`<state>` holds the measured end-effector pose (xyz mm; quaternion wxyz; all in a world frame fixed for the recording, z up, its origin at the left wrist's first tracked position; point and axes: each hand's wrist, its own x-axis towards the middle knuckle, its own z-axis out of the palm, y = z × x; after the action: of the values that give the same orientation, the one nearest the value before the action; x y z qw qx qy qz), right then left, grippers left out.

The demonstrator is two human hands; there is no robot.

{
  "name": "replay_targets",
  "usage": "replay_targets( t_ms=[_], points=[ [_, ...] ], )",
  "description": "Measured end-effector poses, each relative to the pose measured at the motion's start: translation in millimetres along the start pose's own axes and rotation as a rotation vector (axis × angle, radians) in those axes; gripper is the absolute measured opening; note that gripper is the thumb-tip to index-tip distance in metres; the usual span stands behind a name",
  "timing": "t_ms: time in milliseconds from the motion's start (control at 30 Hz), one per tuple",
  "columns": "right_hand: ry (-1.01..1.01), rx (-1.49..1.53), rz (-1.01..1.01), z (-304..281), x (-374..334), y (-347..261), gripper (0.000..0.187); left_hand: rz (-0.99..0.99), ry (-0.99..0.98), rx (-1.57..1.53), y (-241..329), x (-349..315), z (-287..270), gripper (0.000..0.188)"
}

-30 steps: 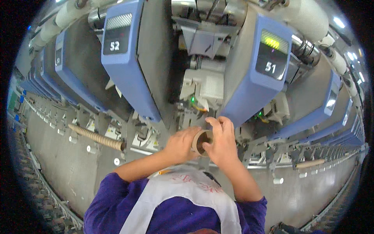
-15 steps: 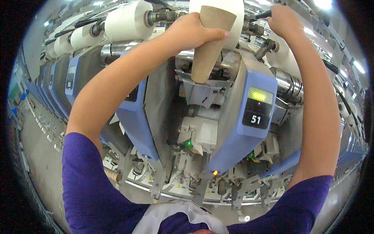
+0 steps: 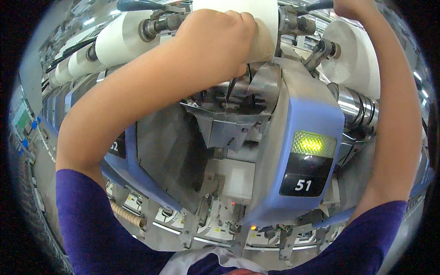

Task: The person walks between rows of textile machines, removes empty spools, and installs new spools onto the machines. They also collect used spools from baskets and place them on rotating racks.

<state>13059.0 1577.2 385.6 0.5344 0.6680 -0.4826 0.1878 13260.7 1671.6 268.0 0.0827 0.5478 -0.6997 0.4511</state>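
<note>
At the top of the head view my left hand (image 3: 215,43) is closed, with the tan cardboard cone (image 3: 262,43) mostly hidden behind its fingers. The cone lies against the front of a large white yarn package (image 3: 238,5), between the spindle holders above the winding drum (image 3: 266,82). My right hand (image 3: 355,8), partly cut off by the upper edge, closes round the end of a black lever handle (image 3: 320,5) to the right of that package.
A blue machine housing (image 3: 298,119) with a lit yellow-green lamp (image 3: 311,144) juts out below my hands. More white yarn packages stand on the left (image 3: 121,39) and right (image 3: 350,57). Stacked cardboard cones (image 3: 128,215) show beneath my left arm.
The view has moved closer to the machine. My left hand has turned and brought the cardboard cone from hanging upright up against the yarn package. My right hand stays at the lever handle.
</note>
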Motion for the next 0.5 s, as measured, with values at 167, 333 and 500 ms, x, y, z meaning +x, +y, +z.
replay_targets(
  t_ms=[167,333,500],
  points=[
    [-0.040,-0.049,0.030,9,-30,-3,0.015,0.093,0.143,0.214,-19,47,31,0.056],
    [0.143,0.081,0.007,12,-95,-17,0.010,0.001,-0.106,-0.217,-18,68,58,0.062],
    [0.136,0.147,0.043,4,-124,-32,0.008,0.078,-0.165,-0.568,-26,58,88,0.071]
  ],
)
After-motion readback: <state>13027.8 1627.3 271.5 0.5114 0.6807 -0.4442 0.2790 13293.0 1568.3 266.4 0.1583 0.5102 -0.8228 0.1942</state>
